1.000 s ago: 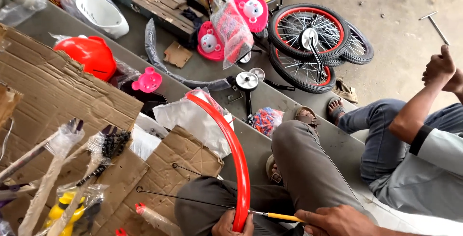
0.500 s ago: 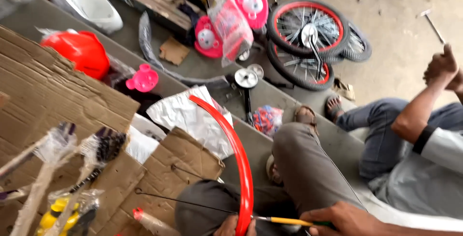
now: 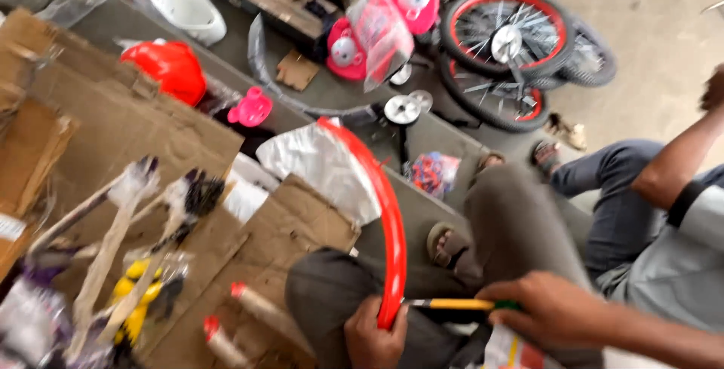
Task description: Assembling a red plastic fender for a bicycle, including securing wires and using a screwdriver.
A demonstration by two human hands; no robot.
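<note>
2 hands: left hand (image 3: 373, 339) grips red rim (image 3: 388, 218); right hand (image 3: 554, 309) holds screwdriver (image 3: 452, 304).

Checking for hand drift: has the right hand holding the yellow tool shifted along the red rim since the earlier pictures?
Cannot tell: the camera moved. The right hand keeps the yellow tool against the red rim near the left hand.

Single view, head-mounted, so no second view and no shared part of the scene. It looks steeply down and forward over the wearer's lap, tilted a bit off level, with motion blur. Landmark: red wheel rim (image 3: 385, 218), close to the lens, lower centre. Both hands sit right at its lower end, against the bottom edge. Flattened cardboard (image 3: 121, 143) fills the frame left of the rim. Assembled wheels (image 3: 501, 52) lie far beyond it, upper right. A seated co-worker (image 3: 664, 218) is cropped right of the rim.
</note>
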